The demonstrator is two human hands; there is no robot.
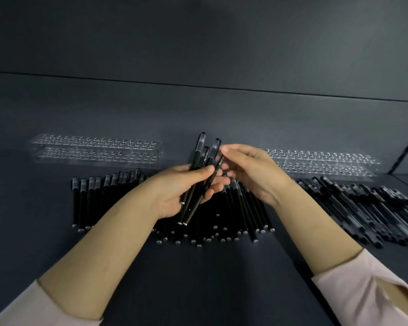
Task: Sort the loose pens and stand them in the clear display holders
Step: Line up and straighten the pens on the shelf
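Note:
My left hand (186,189) grips a small bunch of black pens (199,161), caps pointing up and away, above the table's middle. My right hand (247,170) meets the bunch from the right, its fingertips pinching the cap end of one pen. Under both hands a long row of black pens (92,198) lies side by side on the dark table. A second, looser heap of black pens (368,208) lies at the right. Two clear display holders with rows of holes stand behind, one at the left (97,149) and one at the right (320,163); both hold no pens.
The dark table (203,278) stretches toward me in front of the pen rows. Its back edge meets a dark wall (198,43). My pale sleeves (363,297) show at the bottom corners. A dark seam or edge runs at the far right.

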